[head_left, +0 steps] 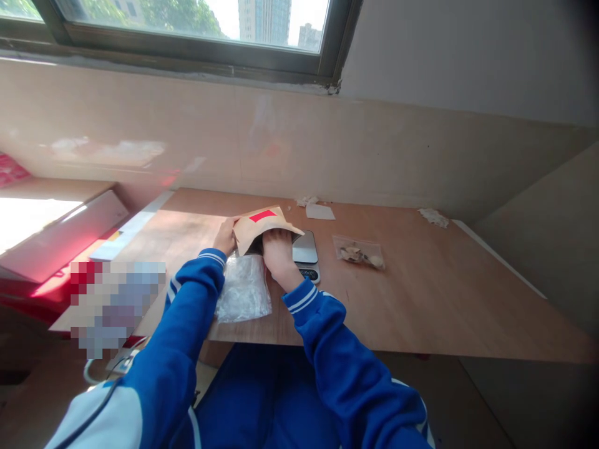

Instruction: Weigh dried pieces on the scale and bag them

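Looking down through the head camera, we see both of our hands meeting at a brown paper envelope [260, 224] just above the middle of the frame. Our left hand [225, 237] pinches the envelope's left edge, fingers closed on the paper, seemingly to keep its mouth lifted and open. Our right hand [277, 251] is pushed into that opening from below; its fingers are hidden inside, so we cannot tell how far they are spread or whether they grip anything. A red label [262, 216] sits on the envelope's top face, but no writing on it is readable.

Below the envelope a clear plastic bag [244, 288] lies flat on the worktop [421, 299], between our blue sleeves. Just right of our right hand stands a small digital scale [306, 252], its steel platform bare. Further right rests a second clear bag [359, 252] holding pale dried pieces. Paper scraps [319, 211] lie toward the wall.
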Demonstrator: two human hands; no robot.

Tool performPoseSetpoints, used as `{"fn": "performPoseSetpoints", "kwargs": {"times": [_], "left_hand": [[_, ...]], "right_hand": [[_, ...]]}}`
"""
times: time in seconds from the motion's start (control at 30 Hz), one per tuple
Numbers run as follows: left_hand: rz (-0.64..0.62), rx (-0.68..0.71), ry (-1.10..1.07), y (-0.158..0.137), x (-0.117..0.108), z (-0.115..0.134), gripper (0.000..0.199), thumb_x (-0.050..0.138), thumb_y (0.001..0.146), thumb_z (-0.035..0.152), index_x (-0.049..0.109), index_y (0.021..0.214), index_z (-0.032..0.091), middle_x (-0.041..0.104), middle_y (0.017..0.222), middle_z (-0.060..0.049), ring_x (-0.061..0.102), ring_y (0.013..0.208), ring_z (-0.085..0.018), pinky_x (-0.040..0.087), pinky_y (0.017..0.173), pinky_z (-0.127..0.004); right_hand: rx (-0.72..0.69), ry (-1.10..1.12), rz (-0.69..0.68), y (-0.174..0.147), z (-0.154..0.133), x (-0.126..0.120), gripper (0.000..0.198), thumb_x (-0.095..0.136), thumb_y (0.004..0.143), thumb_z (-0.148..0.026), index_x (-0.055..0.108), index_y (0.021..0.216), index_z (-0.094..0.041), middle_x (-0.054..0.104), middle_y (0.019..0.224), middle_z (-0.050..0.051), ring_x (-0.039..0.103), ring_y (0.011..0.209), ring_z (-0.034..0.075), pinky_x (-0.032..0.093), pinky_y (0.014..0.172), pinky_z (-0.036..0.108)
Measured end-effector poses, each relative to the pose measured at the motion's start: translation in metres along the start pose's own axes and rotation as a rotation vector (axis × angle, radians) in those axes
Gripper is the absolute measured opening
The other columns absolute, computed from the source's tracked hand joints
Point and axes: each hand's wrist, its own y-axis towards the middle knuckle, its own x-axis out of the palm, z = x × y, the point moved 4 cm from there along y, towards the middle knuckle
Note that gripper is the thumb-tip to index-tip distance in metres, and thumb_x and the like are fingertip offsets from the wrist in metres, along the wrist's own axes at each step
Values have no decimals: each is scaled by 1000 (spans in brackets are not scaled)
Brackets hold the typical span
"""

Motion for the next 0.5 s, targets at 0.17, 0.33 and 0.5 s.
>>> {"fn": "performPoseSetpoints", "kwargs": {"times": [0.17,0.33,0.5], "left_hand": [[-11,10,7,1,1,-2,50,55,79,30,49,127,17,57,124,-12,52,114,-25,41,100,-41],[57,92,-45,4,3,-6,52,62,75,35,53,123,15,60,117,-12,55,108,-27,44,96,-43],[68,57,-119,4,4,-9,54,65,74,33,55,124,17,60,121,-12,55,112,-29,43,98,-46]], "right_hand": [[136,-111,-62,-12,-15,-33,24,46,89,-9,65,103,-8,67,101,22,59,100,32,38,96,53],[140,-149,-64,-29,-26,-64,20,49,91,-17,63,106,-14,63,100,18,57,95,29,46,81,42],[136,9,58,-43,-16,-91,16,60,88,-23,66,102,-22,58,96,9,55,92,25,46,80,37]]}}
